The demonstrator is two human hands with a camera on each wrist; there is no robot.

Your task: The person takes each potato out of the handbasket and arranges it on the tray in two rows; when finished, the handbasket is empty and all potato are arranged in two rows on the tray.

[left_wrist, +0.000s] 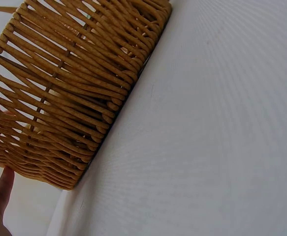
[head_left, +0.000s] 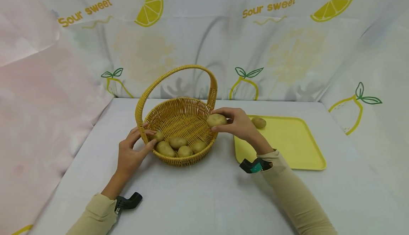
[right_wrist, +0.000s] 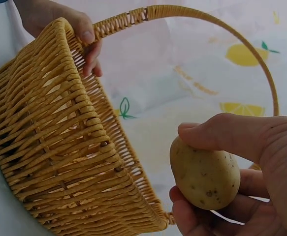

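Note:
My right hand (head_left: pixel 240 124) pinches a potato (head_left: pixel 217 120) between thumb and fingers at the right rim of a wicker basket (head_left: pixel 182 161). In the right wrist view this speckled potato (right_wrist: pixel 206 174) shows up close, beside the basket wall (right_wrist: pixel 59 147). At the basket's left side my left hand (head_left: pixel 131 151) grips the rim by the foot of the arched handle, fingers over the edge. Several potatoes (head_left: pixel 178 142) lie inside, toward the front and left. The left wrist view shows mostly the woven wall (left_wrist: pixel 69 88), with part of the left hand (left_wrist: pixel 0 196) touching it.
Right of the basket lies a yellow tray (head_left: pixel 287 142), with one potato (head_left: pixel 258 123) at its upper left corner. A white cloth (head_left: pixel 191 199) covers the table. Lemon-printed sheets (head_left: pixel 204 43) hang behind it and at the sides.

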